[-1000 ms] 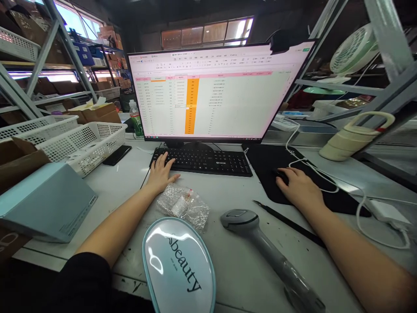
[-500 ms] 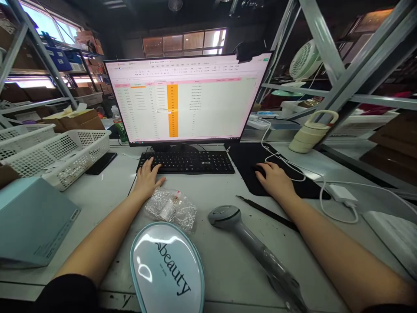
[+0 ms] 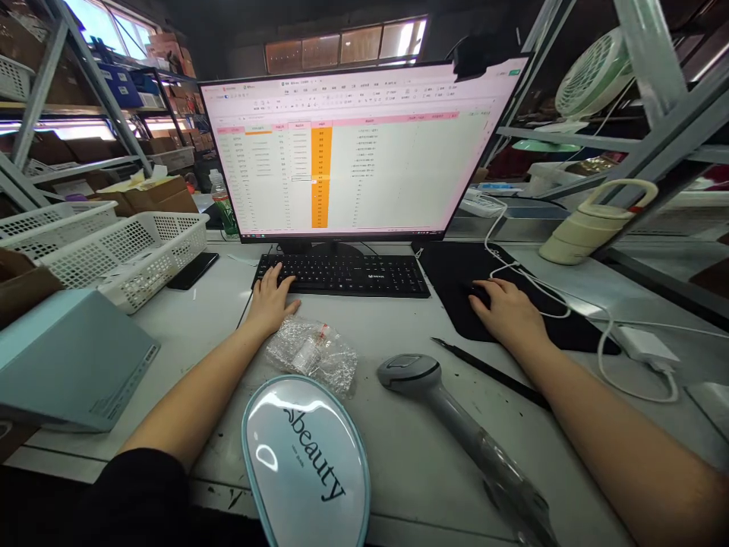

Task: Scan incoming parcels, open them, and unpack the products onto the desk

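The left hand (image 3: 272, 300) lies flat, fingers spread, on the left end of the black keyboard (image 3: 345, 273) at the middle of the frame, gripping nothing. The right hand (image 3: 506, 311) is cupped over a dark mouse (image 3: 477, 292) on the black mouse pad (image 3: 484, 292), right of centre; the mouse is mostly hidden beneath it. Just below the left hand a clear bubble-wrap bag (image 3: 313, 355) with a small bottle lies on the desk (image 3: 399, 456). Lower centre sit a pale oval pouch (image 3: 307, 463) and a grey handheld scanner (image 3: 449, 425). The monitor (image 3: 353, 148) behind the keyboard shows a spreadsheet. White baskets (image 3: 125, 254) stand at the left.
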Demonstrator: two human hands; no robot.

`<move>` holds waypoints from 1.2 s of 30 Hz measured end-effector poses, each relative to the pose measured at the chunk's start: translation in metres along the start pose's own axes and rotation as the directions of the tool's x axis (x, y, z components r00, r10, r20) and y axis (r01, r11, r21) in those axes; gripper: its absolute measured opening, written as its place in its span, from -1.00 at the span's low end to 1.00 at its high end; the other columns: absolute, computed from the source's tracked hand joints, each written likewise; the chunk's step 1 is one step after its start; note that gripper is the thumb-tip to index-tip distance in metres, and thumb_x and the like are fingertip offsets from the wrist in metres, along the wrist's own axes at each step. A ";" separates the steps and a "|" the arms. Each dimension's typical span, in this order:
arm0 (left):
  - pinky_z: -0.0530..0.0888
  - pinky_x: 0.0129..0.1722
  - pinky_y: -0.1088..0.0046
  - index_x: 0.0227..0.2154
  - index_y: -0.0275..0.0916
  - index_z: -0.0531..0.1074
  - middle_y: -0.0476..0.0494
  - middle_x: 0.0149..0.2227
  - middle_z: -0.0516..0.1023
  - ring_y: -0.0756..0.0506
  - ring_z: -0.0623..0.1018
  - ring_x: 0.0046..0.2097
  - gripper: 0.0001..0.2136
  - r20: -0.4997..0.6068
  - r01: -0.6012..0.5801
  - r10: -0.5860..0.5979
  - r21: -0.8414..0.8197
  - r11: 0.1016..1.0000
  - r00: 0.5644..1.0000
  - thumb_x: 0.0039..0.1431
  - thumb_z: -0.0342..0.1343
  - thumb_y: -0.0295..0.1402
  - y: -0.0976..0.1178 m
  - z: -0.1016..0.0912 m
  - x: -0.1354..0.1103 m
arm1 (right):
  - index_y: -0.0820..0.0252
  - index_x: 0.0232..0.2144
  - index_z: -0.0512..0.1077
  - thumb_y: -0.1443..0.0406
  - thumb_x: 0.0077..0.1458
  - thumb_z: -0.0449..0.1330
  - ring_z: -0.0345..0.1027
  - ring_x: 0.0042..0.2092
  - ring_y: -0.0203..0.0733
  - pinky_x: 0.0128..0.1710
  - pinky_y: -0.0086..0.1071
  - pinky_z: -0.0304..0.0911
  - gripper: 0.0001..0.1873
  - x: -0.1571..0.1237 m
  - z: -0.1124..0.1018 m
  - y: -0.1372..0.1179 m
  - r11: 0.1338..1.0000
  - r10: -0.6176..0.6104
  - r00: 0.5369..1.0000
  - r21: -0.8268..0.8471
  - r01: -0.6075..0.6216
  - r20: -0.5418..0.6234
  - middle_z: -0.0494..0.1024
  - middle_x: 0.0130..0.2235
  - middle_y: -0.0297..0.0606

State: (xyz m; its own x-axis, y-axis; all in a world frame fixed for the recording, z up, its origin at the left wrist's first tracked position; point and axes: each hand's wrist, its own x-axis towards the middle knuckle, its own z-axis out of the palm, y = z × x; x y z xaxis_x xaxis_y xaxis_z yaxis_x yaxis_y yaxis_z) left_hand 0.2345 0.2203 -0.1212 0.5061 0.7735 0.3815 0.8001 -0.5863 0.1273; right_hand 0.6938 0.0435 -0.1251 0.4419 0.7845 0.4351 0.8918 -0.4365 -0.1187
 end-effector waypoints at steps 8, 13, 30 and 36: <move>0.12 0.39 -0.17 0.29 -0.19 0.28 -0.37 0.48 -0.09 -0.39 -0.02 0.48 -0.48 0.014 -0.002 0.002 0.010 1.000 1.000 0.32 0.16 -0.21 0.000 -0.001 0.000 | 0.21 0.15 0.46 0.11 0.31 0.02 0.36 0.14 0.22 0.09 0.03 0.34 -0.50 0.002 0.002 0.003 1.000 -0.004 1.000 0.014 0.004 0.019 0.41 0.20 0.07; 0.12 0.39 -0.17 0.28 -0.17 0.30 -0.35 0.48 -0.08 -0.39 0.00 0.47 -0.48 0.007 0.002 -0.002 0.017 1.000 1.000 0.30 0.19 -0.22 0.001 -0.002 0.000 | 0.20 0.15 0.46 0.11 0.32 0.01 0.38 0.12 0.20 0.08 0.01 0.35 -0.50 0.002 0.004 0.004 1.000 -0.023 1.000 0.002 0.023 -0.003 0.42 0.20 0.05; 0.15 0.38 -0.16 0.27 -0.15 0.32 -0.34 0.48 -0.05 -0.40 0.03 0.47 -0.48 -0.014 -0.013 0.013 0.031 0.999 1.000 0.28 0.19 -0.23 -0.001 0.001 0.001 | 0.19 0.15 0.45 0.08 0.32 0.00 0.38 0.12 0.20 0.08 0.01 0.35 -0.49 0.001 0.007 0.006 1.000 -0.026 0.999 0.014 0.027 -0.034 0.40 0.20 0.05; 0.14 0.38 -0.17 0.26 -0.16 0.32 -0.35 0.48 -0.07 -0.40 0.01 0.47 -0.51 -0.024 -0.014 0.014 0.012 1.000 1.000 0.30 0.18 -0.24 0.000 0.004 -0.001 | 0.20 0.15 0.45 0.08 0.31 0.02 0.37 0.14 0.22 0.08 0.03 0.37 -0.49 0.008 0.016 0.016 0.999 -0.049 0.998 0.021 0.050 -0.034 0.40 0.20 0.09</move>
State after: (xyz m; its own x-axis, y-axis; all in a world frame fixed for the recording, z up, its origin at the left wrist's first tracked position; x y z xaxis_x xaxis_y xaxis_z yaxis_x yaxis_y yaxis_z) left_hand 0.2352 0.2204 -0.1254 0.5096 0.7589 0.4054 0.7966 -0.5942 0.1109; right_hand 0.7131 0.0498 -0.1380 0.3938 0.7897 0.4704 0.9147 -0.3873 -0.1155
